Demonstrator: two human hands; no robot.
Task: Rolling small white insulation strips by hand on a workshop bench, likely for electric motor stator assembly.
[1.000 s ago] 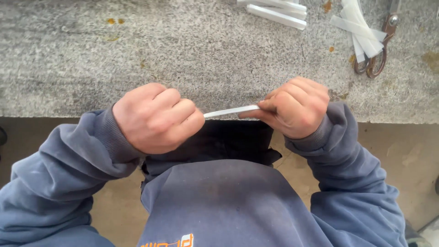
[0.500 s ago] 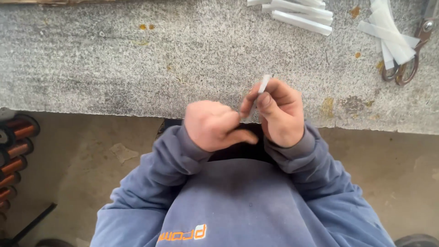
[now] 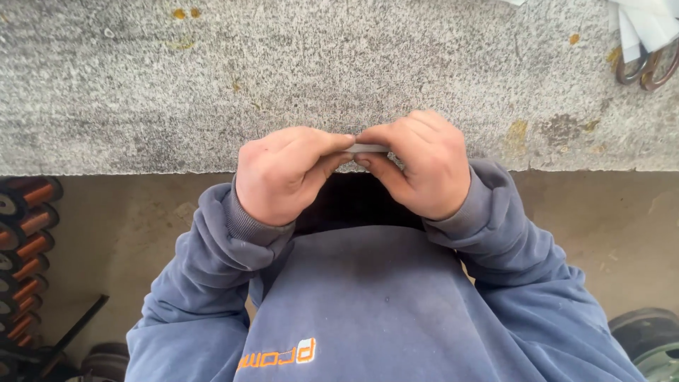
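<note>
A thin, pale flat strip [image 3: 369,148], judged light, slightly flexible and best gripped at its ends, is pinched level between the closed left hand [image 3: 283,173] and closed right hand [image 3: 417,166], just above the near edge of the grey stone slab [image 3: 212,85].

Both hands meet at the near edge of a stone slab [image 3: 212,85], the left hand [image 3: 283,173] and right hand [image 3: 421,166] pinching a thin flat strip [image 3: 369,148] between them. Far right beyond the right hand lie scissors [image 3: 647,67] on the slab; wound coils [image 3: 25,212] stand far left, below the slab.
</note>
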